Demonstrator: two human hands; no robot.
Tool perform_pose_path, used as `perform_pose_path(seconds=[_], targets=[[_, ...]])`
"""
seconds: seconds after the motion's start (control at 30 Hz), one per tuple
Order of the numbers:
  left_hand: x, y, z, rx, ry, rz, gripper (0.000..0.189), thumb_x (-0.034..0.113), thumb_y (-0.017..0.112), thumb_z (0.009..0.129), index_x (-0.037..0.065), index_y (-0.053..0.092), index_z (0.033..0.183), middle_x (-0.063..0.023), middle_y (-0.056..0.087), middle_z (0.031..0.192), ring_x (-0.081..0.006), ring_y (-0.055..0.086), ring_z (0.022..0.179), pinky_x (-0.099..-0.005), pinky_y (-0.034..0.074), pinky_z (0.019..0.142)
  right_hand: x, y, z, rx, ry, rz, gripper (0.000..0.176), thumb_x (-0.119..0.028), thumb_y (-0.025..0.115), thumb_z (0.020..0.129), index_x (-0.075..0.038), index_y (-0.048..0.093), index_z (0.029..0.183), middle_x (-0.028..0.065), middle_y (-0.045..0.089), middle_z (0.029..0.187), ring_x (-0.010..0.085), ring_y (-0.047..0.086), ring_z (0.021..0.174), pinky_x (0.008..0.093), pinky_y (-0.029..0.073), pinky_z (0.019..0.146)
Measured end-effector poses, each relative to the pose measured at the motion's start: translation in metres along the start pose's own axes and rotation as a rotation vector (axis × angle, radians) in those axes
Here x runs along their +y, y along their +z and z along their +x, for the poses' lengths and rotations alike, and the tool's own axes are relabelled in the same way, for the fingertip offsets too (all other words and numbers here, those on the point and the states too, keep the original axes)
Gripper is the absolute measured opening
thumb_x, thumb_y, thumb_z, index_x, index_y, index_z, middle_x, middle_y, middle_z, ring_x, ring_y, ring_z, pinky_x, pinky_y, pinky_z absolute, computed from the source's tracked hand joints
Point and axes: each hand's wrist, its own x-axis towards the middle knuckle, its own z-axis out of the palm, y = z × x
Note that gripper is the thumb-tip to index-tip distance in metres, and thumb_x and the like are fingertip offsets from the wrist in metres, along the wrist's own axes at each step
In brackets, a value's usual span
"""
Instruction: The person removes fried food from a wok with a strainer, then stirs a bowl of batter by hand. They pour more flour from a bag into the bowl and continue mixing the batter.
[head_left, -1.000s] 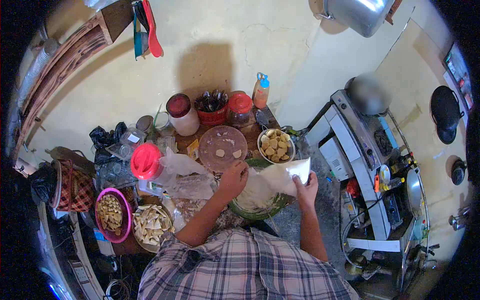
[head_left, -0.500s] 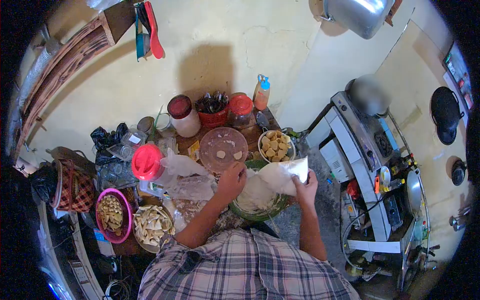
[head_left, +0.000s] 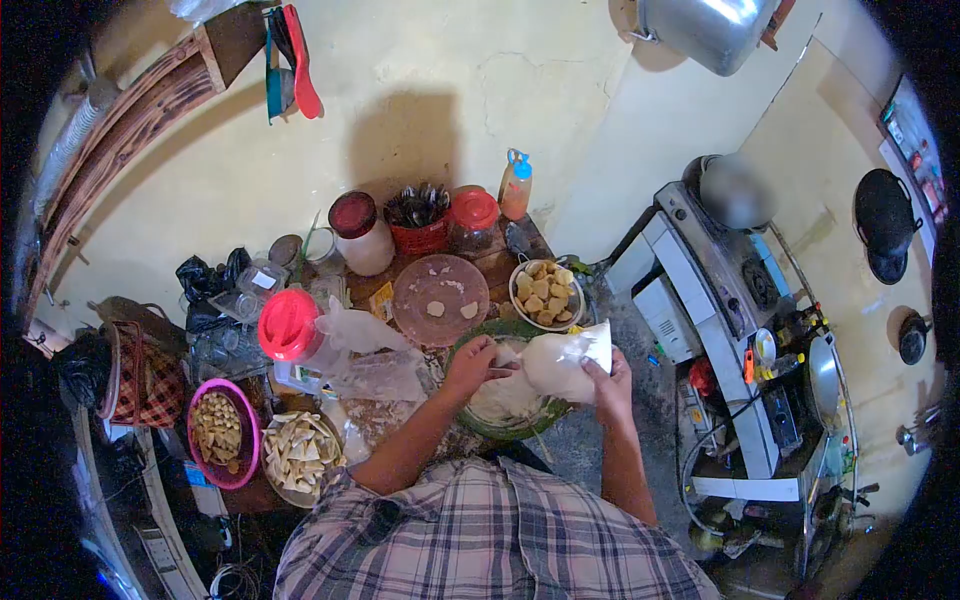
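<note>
My right hand (head_left: 613, 385) grips the bottom end of a clear plastic bag of white powder, which looks like flour (head_left: 562, 368). Tilted on its side, the bag lies over a green basin (head_left: 540, 415) holding more of the white powder. My left hand (head_left: 477, 368) has its fingers pinched at the bag's narrow left end. Beyond my hands, a round translucent plate (head_left: 440, 278) carries two small pale flat pieces. A white bowl of light brown chunks (head_left: 546, 293) stands just behind the basin.
Left of my arm stand a red-lidded jar (head_left: 288, 325), crumpled plastic bags (head_left: 370, 370), a pink basket (head_left: 252, 440) and a bowl of pale cut pieces (head_left: 300, 455). Jars and a cutlery basket (head_left: 418, 238) line the wall. A stove (head_left: 715, 235) is at right.
My left hand has shifted slightly right, and its fingers meet the bag's narrow end. The bag has tipped slightly and looks rounder. The whole view has shifted a little.
</note>
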Motion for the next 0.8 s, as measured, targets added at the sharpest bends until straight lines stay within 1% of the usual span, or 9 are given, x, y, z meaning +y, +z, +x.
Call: perform_pose_path(seconds=[0.07,0.13,0.23,0.33,0.43,0.6,0.7,0.77,0.8], targets=[[0.021,0.009,-0.009,-0.001,-0.101,-0.064,0.021,0.015,0.062,0.074,0.004,0.045,0.080,-0.0093,0.056,0.078,-0.0173,0.056,0.067,-0.0280,0.046,0.060,0.005,0.003,0.002,-0.101,0.029,0.067,0.034,-0.003,0.063,0.070,-0.001,0.052,0.102,0.0045,0.059,0.088,0.0119,0.055,0.077,0.0258,0.045,0.071],[0.035,0.017,-0.016,0.067,0.133,0.786,0.034,0.017,0.073,0.064,0.005,0.046,0.081,-0.0098,0.057,0.079,-0.0163,0.056,0.073,-0.0273,0.045,0.062,0.001,0.010,-0.002,-0.140,0.043,0.108,0.035,-0.004,0.061,0.072,0.000,0.050,0.105,0.0061,0.058,0.092,0.0139,0.055,0.081,0.0270,0.045,0.072],[0.037,0.011,-0.004,-0.043,0.023,0.629,0.048,0.016,0.078,0.056,0.004,0.049,0.092,-0.0104,0.058,0.079,-0.0155,0.056,0.076,-0.0281,0.045,0.065,0.003,0.018,-0.001,-0.170,0.051,0.175,0.039,-0.005,0.058,0.073,-0.001,0.046,0.110,0.0077,0.056,0.096,0.0164,0.055,0.086,0.0288,0.046,0.074],[0.047,0.013,-0.003,-0.119,0.008,0.740,0.048,0.018,0.076,0.057,0.003,0.054,0.097,-0.0090,0.060,0.079,-0.0149,0.055,0.076,-0.0296,0.044,0.067,0.008,0.018,0.003,-0.141,0.087,0.232,0.043,-0.006,0.059,0.073,-0.002,0.044,0.113,0.0078,0.056,0.098,0.0173,0.055,0.087,0.0303,0.046,0.076],[0.034,0.006,0.013,-0.221,0.106,0.980,0.040,0.019,0.074,0.057,0.003,0.060,0.090,-0.0088,0.061,0.081,-0.0175,0.056,0.075,-0.0314,0.044,0.068,0.021,0.018,0.010,-0.113,0.089,0.226,0.042,-0.007,0.059,0.074,-0.002,0.044,0.113,0.0080,0.055,0.098,0.0179,0.055,0.086,0.0312,0.046,0.075],[0.032,0.008,0.017,-0.140,0.252,1.181,0.030,0.022,0.066,0.061,0.001,0.062,0.082,-0.0160,0.060,0.080,-0.0283,0.058,0.074,-0.0361,0.045,0.068,0.022,0.029,0.009,-0.076,0.067,0.206,0.039,-0.006,0.058,0.075,-0.002,0.044,0.111,0.0079,0.055,0.097,0.0177,0.055,0.086,0.0309,0.047,0.073],[0.029,0.006,0.022,-0.088,0.357,1.278,0.028,0.021,0.062,0.063,0.000,0.060,0.081,-0.0196,0.058,0.077,-0.0333,0.057,0.073,-0.0395,0.044,0.066,0.034,0.036,0.008,0.051,0.064,-0.052,0.040,-0.010,0.066,0.071,-0.004,0.048,0.106,0.0047,0.056,0.090,0.0160,0.054,0.077,0.0284,0.045,0.068],[0.025,0.007,0.024,-0.051,0.416,1.270,0.026,0.021,0.061,0.063,0.000,0.060,0.079,-0.0205,0.057,0.075,-0.0348,0.056,0.073,-0.0411,0.044,0.066,0.037,0.042,0.006,-0.002,-0.066,-0.141,0.045,-0.012,0.069,0.068,-0.004,0.045,0.105,0.0061,0.055,0.092,0.0167,0.053,0.080,0.0292,0.044,0.069],[0.028,0.012,0.021,-0.044,0.472,1.251,0.025,0.021,0.061,0.063,0.000,0.059,0.077,-0.0202,0.057,0.074,-0.0347,0.056,0.072,-0.0415,0.044,0.065,0.038,0.043,0.010,-0.005,-0.199,-0.356,0.056,-0.003,0.069,0.065,-0.004,0.040,0.113,0.0080,0.055,0.095,0.0169,0.055,0.083,0.0286,0.046,0.070]])
